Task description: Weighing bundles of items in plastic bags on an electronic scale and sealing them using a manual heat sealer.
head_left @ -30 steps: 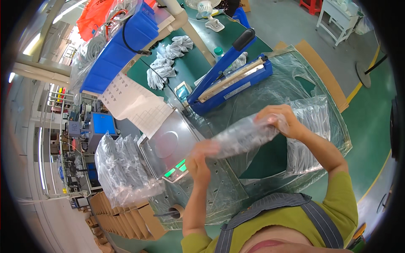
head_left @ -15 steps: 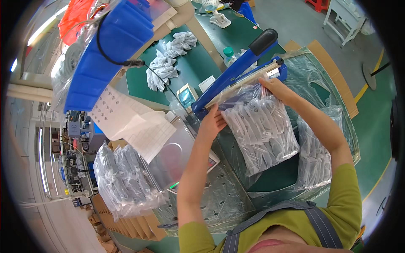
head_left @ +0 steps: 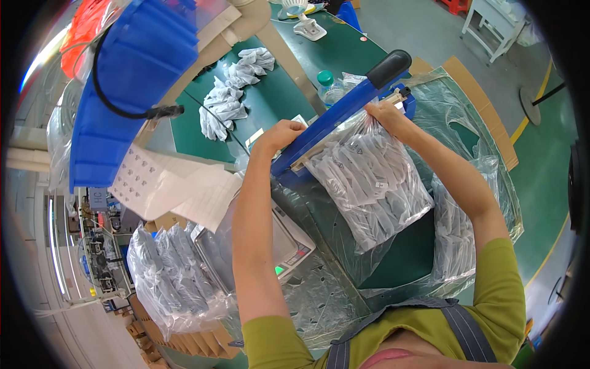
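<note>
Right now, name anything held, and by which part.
The right hand holds the clear bag by its upper right corner; whether the left hand, beside the blue lever, holds anything cannot be told.

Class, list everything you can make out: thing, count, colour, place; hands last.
Sealer: one, blue, centre
Bag: one, clear, at sealer
Other bags: several, clear, left, right
Scale: one, silver, left
Paper: count unclear, white, by scale
Bin: one, blue, upper left
Bottle: one, clear, green-capped, behind sealer
Fan: one, white, top
Packets: several, white, beyond sealer
Cardboard: several, brown, both sides
Bench: count unclear, green, underneath
Table: one, white, upper right
Sleeves: two, green, bottom
Left hand: one, bare, at sealer
Right hand: one, bare, on bag
</note>
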`<act>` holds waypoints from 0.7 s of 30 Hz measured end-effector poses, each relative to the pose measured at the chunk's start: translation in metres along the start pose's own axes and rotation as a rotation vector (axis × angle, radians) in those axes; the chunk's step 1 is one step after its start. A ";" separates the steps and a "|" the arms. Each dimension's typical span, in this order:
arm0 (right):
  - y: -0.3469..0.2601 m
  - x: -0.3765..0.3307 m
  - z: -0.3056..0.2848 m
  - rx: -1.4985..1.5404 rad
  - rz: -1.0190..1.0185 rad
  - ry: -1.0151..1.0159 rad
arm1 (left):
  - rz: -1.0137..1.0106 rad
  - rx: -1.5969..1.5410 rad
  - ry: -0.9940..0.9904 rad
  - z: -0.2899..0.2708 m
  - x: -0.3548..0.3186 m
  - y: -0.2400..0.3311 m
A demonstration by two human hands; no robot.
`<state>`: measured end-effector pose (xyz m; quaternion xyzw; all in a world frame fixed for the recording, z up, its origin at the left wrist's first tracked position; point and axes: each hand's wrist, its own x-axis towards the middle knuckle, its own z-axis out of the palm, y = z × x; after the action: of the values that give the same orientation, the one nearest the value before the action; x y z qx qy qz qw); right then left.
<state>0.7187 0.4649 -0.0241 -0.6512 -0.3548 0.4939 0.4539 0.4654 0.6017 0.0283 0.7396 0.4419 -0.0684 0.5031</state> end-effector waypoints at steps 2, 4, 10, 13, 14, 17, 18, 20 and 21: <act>0.002 0.002 -0.005 -0.241 -0.046 0.061 | 0.037 0.000 0.039 0.003 0.000 -0.005; -0.010 0.001 -0.013 -0.088 -0.032 0.135 | 0.068 -0.002 0.089 0.006 -0.001 -0.011; -0.092 -0.035 -0.049 -0.152 -0.892 0.835 | 0.052 0.041 0.294 0.022 0.007 -0.013; -0.063 -0.007 -0.023 -1.058 -1.103 0.580 | -0.012 0.022 0.260 0.024 0.010 -0.017; -0.048 0.001 -0.019 -1.058 -1.103 0.583 | 0.006 0.072 0.288 0.028 0.015 -0.023; -0.029 0.011 -0.016 -1.004 -0.926 0.650 | 0.026 0.111 0.319 0.025 0.013 -0.024; -0.028 0.011 -0.013 -1.002 -0.919 0.637 | 0.038 0.097 0.310 0.024 0.007 -0.022; -0.026 0.018 -0.014 -0.981 -0.946 0.601 | -0.013 0.160 0.284 0.032 -0.008 -0.009; -0.027 0.017 -0.015 -0.996 -0.924 0.581 | 0.093 0.375 0.671 0.049 -0.022 0.002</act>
<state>0.7367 0.4860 -0.0024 -0.6686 -0.6407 -0.1594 0.3421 0.4705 0.5491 0.0171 0.8194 0.5276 0.1207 0.1889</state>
